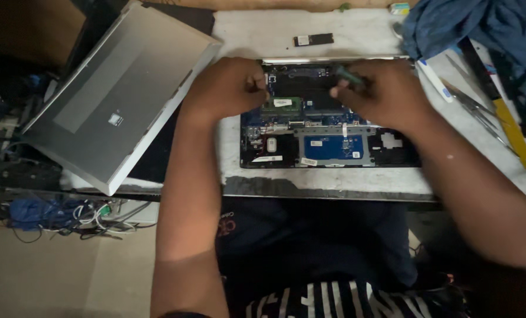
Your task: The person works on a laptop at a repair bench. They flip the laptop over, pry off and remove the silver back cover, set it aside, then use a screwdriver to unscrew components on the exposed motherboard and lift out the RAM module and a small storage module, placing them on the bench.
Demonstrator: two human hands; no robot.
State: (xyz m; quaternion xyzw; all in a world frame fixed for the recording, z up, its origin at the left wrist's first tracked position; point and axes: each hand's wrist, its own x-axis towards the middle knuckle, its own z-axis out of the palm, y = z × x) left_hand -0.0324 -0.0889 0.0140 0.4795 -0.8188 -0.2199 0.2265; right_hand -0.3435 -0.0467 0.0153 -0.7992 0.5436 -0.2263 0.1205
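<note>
Right hand (386,91) curled tight around a dark green-handled tool (348,76), over the upper part of the opened laptop (328,144). Left hand (230,88) loosely fisted at the laptop's upper-left edge; can't tell if it grips anything. Laptop sits bottom cover off, boards exposed, on the pale worktable (333,179). Detached silver cover (121,94) lies left, overhanging the edge. Tweezers (481,115) and yellow-handled tool (513,132) right; blue cloth (481,26) behind.

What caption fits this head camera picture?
Two hands, left hand and right hand, work inside an opened laptop on a table.
</note>
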